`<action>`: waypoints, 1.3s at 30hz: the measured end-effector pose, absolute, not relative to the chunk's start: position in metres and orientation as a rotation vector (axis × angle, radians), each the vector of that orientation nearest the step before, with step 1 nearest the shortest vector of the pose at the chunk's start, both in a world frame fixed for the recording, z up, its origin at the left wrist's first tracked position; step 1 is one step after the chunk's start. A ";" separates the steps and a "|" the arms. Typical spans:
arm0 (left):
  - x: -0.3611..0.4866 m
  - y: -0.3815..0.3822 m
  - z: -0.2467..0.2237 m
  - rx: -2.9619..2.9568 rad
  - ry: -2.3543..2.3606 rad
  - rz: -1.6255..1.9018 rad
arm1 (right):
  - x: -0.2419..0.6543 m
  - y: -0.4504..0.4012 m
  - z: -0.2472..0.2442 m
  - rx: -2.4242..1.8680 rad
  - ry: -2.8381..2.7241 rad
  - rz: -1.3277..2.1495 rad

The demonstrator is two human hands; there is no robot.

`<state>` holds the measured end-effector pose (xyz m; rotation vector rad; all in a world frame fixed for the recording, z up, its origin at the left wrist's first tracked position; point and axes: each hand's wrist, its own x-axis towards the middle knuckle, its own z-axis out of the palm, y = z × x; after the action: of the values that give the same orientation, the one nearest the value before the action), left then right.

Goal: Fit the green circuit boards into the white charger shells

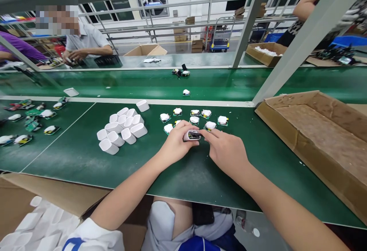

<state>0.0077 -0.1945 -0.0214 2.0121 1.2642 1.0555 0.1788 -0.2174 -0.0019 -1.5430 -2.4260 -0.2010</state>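
My left hand is closed around a white plastic casing, whose open end faces me and shows dark parts inside. At that open end, the fingers of my right hand are pinched together, touching its rim; whatever they may hold is too small to make out. Just beyond my hands lie several small circuit boards topped with white pads. Left of them stands a cluster of empty white casings, with a single casing set apart behind it.
An open cardboard box stands on the right of the green bench. More circuit boards lie at the far left. Below the bench, a carton holds many white casings. A person works across the belt.
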 end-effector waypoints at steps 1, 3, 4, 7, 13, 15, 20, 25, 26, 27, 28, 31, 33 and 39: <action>0.008 -0.195 -0.020 1.981 1.266 1.067 | 0.180 -0.217 -0.001 -1.566 -2.384 -0.167; 0.007 -0.195 -0.018 1.932 1.277 1.078 | 0.183 -0.215 0.001 -1.593 -2.296 -0.164; 0.007 -0.195 -0.017 1.915 1.286 1.079 | 0.184 -0.214 0.001 -1.594 -2.267 -0.179; 0.007 -0.195 -0.016 1.897 1.301 1.074 | 0.185 -0.214 0.001 -1.579 -2.252 -0.223; 0.008 -0.196 -0.016 1.940 1.345 1.123 | 0.182 -0.215 -0.001 -1.584 -2.313 -0.268; 0.009 -0.196 -0.017 1.964 1.350 1.142 | 0.182 -0.216 -0.001 -1.602 -2.325 -0.268; 0.008 -0.197 -0.019 2.033 1.351 1.156 | 0.181 -0.216 0.000 -1.653 -2.352 -0.249; 0.008 -0.197 -0.019 2.090 1.344 1.156 | 0.180 -0.217 0.001 -1.708 -2.350 -0.229; 0.007 -0.197 -0.020 2.095 1.340 1.162 | 0.180 -0.217 0.002 -1.713 -2.349 -0.228; 0.007 -0.196 -0.020 2.098 1.336 1.171 | 0.180 -0.217 0.002 -1.718 -2.344 -0.230; 0.007 -0.196 -0.020 2.099 1.332 1.180 | 0.181 -0.217 0.002 -1.720 -2.335 -0.233; 0.006 -0.195 -0.021 2.107 1.328 1.192 | 0.182 -0.218 0.003 -1.697 -2.301 -0.255; 0.006 -0.195 -0.021 2.117 1.326 1.183 | 0.182 -0.219 0.003 -1.662 -2.309 -0.259; 0.006 -0.196 -0.023 2.160 1.297 1.163 | 0.177 -0.220 -0.004 -1.599 -2.390 -0.274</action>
<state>0.0058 -0.1958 -0.0227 2.1597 1.2969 1.1628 0.1771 -0.2198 -0.0037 -1.5993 -2.3900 -0.2740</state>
